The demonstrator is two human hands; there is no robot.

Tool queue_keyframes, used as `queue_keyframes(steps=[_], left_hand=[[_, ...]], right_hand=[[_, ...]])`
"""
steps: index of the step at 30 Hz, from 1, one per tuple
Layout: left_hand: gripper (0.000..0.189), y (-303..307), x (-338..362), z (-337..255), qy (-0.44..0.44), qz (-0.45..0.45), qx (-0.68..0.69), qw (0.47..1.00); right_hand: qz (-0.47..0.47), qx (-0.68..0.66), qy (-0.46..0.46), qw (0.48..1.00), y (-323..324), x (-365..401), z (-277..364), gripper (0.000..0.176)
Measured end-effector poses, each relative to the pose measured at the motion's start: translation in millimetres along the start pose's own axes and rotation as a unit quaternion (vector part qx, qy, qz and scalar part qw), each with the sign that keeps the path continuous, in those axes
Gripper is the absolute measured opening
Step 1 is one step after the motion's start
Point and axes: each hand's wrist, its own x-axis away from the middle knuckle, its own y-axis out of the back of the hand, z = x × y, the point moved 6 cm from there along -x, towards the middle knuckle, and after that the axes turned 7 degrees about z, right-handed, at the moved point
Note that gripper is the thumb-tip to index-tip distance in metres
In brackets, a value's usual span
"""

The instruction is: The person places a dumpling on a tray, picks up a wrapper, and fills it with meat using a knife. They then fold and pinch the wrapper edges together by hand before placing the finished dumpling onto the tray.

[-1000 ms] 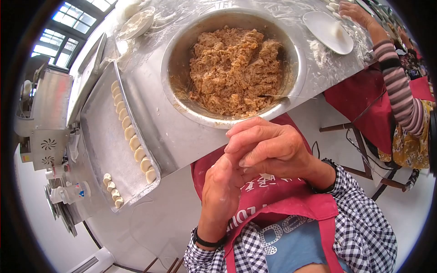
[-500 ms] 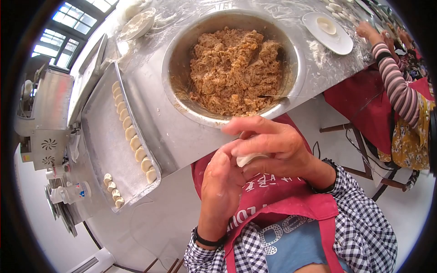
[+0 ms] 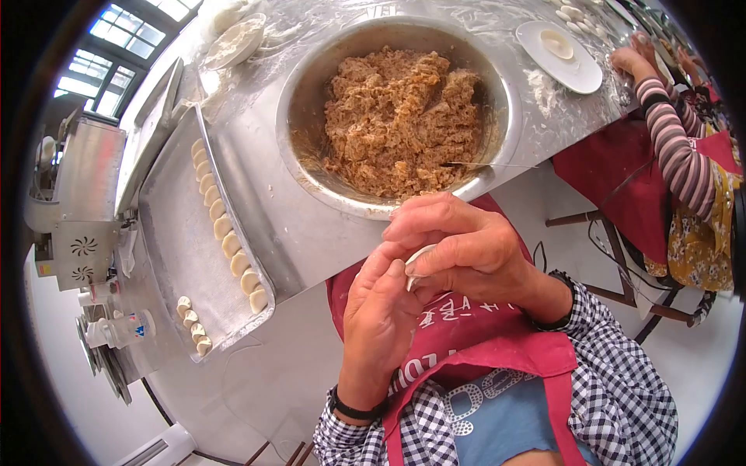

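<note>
Head view: left hand (image 3: 378,307) and right hand (image 3: 478,252) were together, both pinching one piece of dough (image 3: 420,257) on the near side of the bowl (image 3: 306,93). Bowl held filling (image 3: 400,116). Tray (image 3: 172,237), left, bore two rows of dumplings (image 3: 222,227). Plate (image 3: 583,76), upper right, carried a wrapper (image 3: 556,44).

Below the grip, white letters (image 3: 449,311) mark a red apron (image 3: 497,349). Checked black-and-white sleeves (image 3: 622,380) flank a blue top (image 3: 509,419).
</note>
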Motion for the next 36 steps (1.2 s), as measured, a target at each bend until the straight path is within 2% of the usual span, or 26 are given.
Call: queue_keyframes(steps=[3,5,6,9,11,15,18,20,23,27,29,30,32,36], left_hand=[[0.032,1.9,1.0,1.8,0.018,0.011,0.001,1.000],[0.032,4.2,1.6,0.9,0.005,-0.003,0.013,1.000],[0.032,4.4,1.4,0.9,0.005,-0.003,0.014,1.000],[0.033,4.9,-0.6,-1.8,-0.013,-0.009,0.022,1.000],[0.033,3.1,-1.9,-1.4,0.004,-0.009,0.021,1.000],[0.034,3.8,-1.7,-2.1,-0.013,-0.011,0.035,0.999],[0.034,5.1,-3.5,-3.3,-0.019,-0.015,0.040,0.999],[0.034,4.3,-3.7,-1.9,0.007,-0.026,0.048,0.998],[0.033,6.1,-2.5,-2.5,-0.017,-0.009,0.066,0.998],[0.033,3.3,-4.3,-4.4,-0.025,0.027,0.108,0.994],[0.033,6.4,-2.6,-3.2,-0.009,-0.029,0.068,0.997],[0.033,7.9,-2.1,-2.9,-0.010,-0.028,0.068,0.997],[0.034,7.9,-1.7,-3.8,-0.023,0.012,0.100,0.995],[0.035,0.4,-2.7,-7.3,-0.028,0.005,0.108,0.994]], right_hand=[[0.003,0.021,0.005,1.000,0.0,-5.5,8.0,0.017],[-0.041,0.007,-0.051,0.998,1.3,-7.5,7.4,0.017],[-0.041,0.006,-0.052,0.998,1.3,-6.0,5.9,0.017],[-0.035,-0.008,-0.036,0.999,2.3,-1.4,-0.1,0.016],[-0.012,0.063,0.019,0.998,2.7,-3.9,2.8,0.016],[-0.056,0.040,-0.036,0.997,2.4,-5.6,2.9,0.014],[-0.054,0.007,-0.018,0.998,4.7,-3.0,-0.3,0.014],[-0.019,0.062,0.027,0.998,3.9,-5.2,1.4,0.014],[-0.076,0.034,-0.026,0.996,3.1,-8.2,3.8,0.011],[-0.065,0.015,0.004,0.998,5.3,-6.6,2.0,0.011],[-0.027,0.043,0.026,0.998,2.9,-8.1,1.5,0.011],[-0.027,0.044,0.027,0.998,2.0,-9.4,3.7,0.011],[-0.069,0.032,-0.005,0.997,3.1,-11.5,7.0,0.010],[-0.082,-0.014,-0.033,0.996,4.7,-10.5,1.3,0.010]])
